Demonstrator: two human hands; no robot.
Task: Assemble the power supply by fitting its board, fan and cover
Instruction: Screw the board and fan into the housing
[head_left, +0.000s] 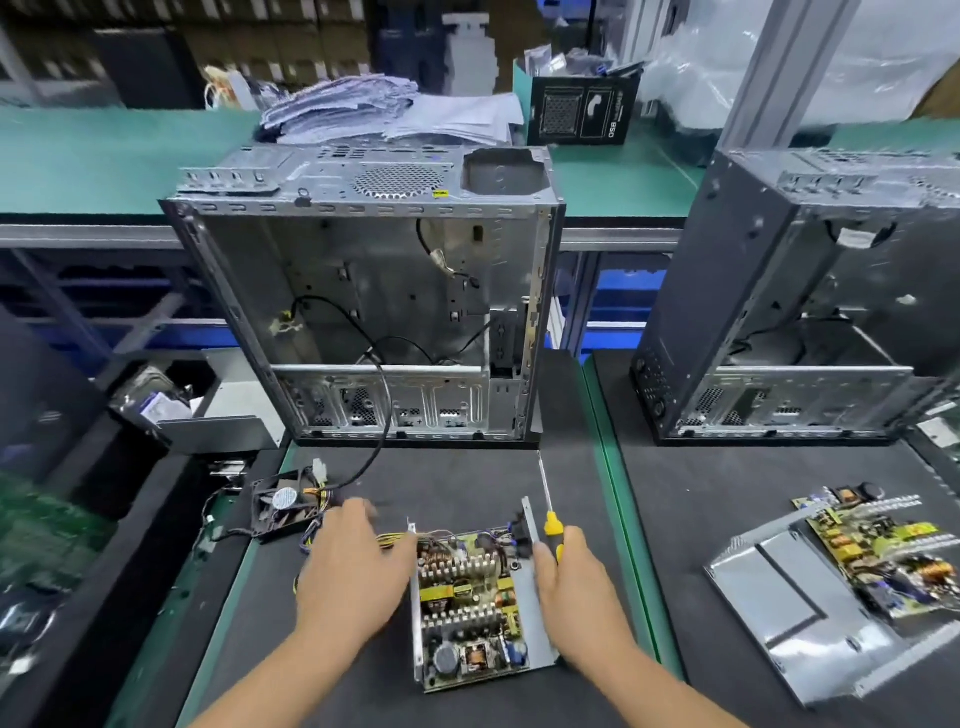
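I work at a computer assembly workshop: open PC cases (363, 291) stand on my matted bench (467, 473), stacked cartons (249, 47) behind.

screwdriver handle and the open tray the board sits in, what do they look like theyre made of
The screwdriver handle looks like glossy yellow plastic with a black grip section; its shaft is thin bright metal. The right hand holds it. The tray appears to be bare sheet metal, dull grey, with thin folded-up edges. The mat under it looks like soft dark matte material, possibly foam or rubber.
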